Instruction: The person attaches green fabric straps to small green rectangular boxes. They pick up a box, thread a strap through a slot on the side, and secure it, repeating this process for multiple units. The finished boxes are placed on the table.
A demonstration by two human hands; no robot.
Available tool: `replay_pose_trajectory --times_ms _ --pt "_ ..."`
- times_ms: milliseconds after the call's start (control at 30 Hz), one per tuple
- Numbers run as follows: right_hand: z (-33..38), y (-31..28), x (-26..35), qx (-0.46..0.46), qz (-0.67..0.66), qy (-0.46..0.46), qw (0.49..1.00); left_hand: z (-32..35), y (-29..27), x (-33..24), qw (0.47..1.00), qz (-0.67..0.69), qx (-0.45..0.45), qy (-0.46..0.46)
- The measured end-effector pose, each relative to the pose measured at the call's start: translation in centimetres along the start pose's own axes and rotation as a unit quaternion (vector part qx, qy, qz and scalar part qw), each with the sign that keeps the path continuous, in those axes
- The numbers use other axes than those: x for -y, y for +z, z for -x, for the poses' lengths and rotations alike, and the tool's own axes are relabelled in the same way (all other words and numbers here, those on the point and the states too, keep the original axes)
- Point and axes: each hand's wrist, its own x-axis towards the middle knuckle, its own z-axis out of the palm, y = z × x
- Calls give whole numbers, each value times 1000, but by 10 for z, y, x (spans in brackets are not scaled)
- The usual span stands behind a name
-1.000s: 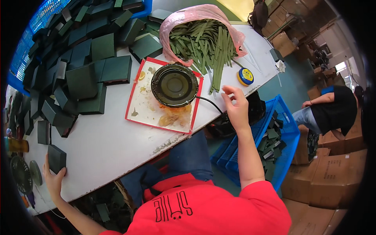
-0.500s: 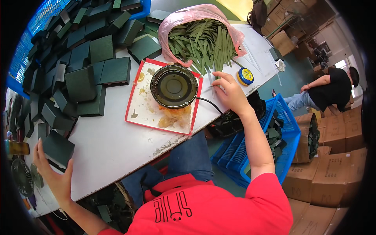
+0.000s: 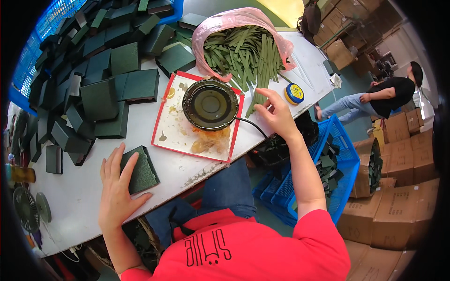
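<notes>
- Two bare hands work over a white table point(image 3: 84, 201), well apart from each other.
- The left hand point(image 3: 116, 189) is spread wide, its fingers over the left edge of a dark green box point(image 3: 143, 172) and its thumb stretched out by the near edge; whether this grip bears any weight, I cannot tell.
- That box lies on the table near its front edge, to the left of a red-edged tray point(image 3: 164, 129) and apart from it.
- The right hand point(image 3: 279, 117) is bent in a narrow grip, thumb and forefinger close together beside the loose ends of some green strips point(image 3: 243, 56); whether they pinch one, I cannot tell.
- Most of the strips are heaped in the mouth of a pink plastic bag point(image 3: 227, 18), with several trailing out toward the right hand.
- A round dark pot point(image 3: 188, 100) stands on the tray, a black cable point(image 3: 255, 125) running from its right side.
- One yellow-and-blue tin point(image 3: 294, 93) sits just to the right of the right hand.
- Many more dark green boxes point(image 3: 99, 98) are piled at the left.
- Beside the table, a blue crate point(image 3: 348, 157) holds small green pieces point(image 3: 328, 164).
- Farther right, a co-worker point(image 3: 391, 96) in dark clothing is near stacked cartons point(image 3: 398, 215).
</notes>
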Motion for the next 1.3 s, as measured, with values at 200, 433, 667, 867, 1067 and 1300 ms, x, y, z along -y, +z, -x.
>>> replay_pose_trajectory --times_ms 200,433,667,867,1067,1300 --pt "7 -5 -12 -78 -49 22 995 6 19 1 998 15 -12 -60" --pt "2 -1 -8 -45 151 -102 982 4 34 -5 997 -4 -67 -32" --pt "-12 7 -2 78 212 -187 956 1 34 -7 997 -11 -66 -46" --pt "-11 9 -22 143 216 -157 953 -3 44 -13 995 4 -81 -53" --pt "-20 13 -15 95 269 -209 935 4 50 6 996 8 -86 -39" --pt "-7 10 -18 -18 253 -188 949 -13 29 -15 997 -29 -66 26"
